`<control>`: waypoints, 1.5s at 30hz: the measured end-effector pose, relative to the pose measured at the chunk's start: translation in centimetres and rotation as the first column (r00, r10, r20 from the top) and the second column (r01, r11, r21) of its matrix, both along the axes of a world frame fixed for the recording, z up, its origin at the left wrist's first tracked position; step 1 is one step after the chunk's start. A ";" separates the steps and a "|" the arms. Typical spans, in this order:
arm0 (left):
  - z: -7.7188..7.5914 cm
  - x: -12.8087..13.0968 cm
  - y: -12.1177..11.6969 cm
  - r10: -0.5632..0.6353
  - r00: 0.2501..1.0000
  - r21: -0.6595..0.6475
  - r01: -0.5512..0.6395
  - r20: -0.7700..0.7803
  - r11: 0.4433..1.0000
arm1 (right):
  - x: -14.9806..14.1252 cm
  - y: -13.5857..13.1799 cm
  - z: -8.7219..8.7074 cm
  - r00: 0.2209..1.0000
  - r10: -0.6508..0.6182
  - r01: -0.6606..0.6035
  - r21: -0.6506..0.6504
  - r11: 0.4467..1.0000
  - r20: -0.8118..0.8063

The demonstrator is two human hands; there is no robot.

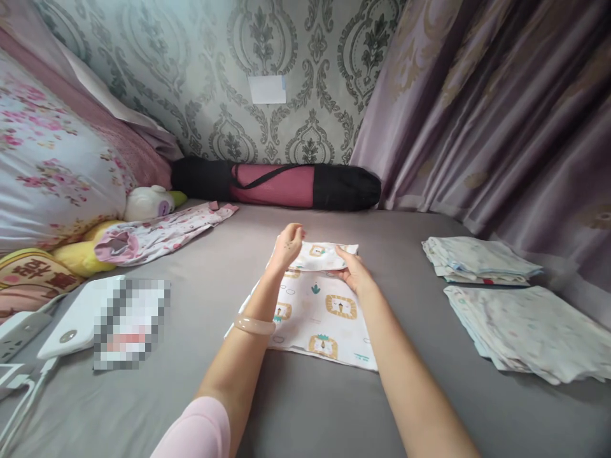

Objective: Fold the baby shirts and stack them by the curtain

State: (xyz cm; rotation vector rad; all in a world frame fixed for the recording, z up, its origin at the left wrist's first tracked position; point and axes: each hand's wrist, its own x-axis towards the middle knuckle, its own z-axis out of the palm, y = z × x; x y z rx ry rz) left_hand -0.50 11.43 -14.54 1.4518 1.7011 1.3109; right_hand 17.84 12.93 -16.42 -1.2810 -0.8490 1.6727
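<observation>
1. The printed cloth (315,318), thin and soft-looking, lay on the smooth grey sheet (305,407) in front of the person, its far part folded into a narrow band; square-maned lions and leaves patterned its white fabric.
2. The right hand (352,268) pinched the band near its right end, thumb flat on top and fingers bent beneath.
3. The left hand (290,245) was at the band's left end, its fingers curled inward; whether they gripped fabric could not be told. A glossy, rounded bangle (255,324) circled that wrist.
4. To the right lay two layered, squarish stacks of folded cloth, the far stack (480,259) and the near stack (529,331), their edges uneven.
5. Beyond, a cylindrical black-and-raspberry bag (281,186) lay beside damask-patterned wallpaper (310,83).
</observation>
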 end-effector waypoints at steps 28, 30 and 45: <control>-4.9 -3.3 -0.9 -0.109 0.753 -0.374 -0.191 -0.649 0.907 | 3.7 -0.2 -0.5 0.213 -0.155 -0.257 0.209 0.944 0.965; -4.3 -3.0 -1.2 -0.067 0.714 -0.315 -0.221 -0.697 0.923 | 3.5 -0.6 0.3 0.121 -0.190 -0.258 0.215 0.942 0.974; -6.0 -0.3 -1.0 -0.067 0.613 -0.153 -0.089 -0.787 0.984 | -7.3 -1.4 -2.5 0.125 -0.125 -0.800 0.174 0.574 0.984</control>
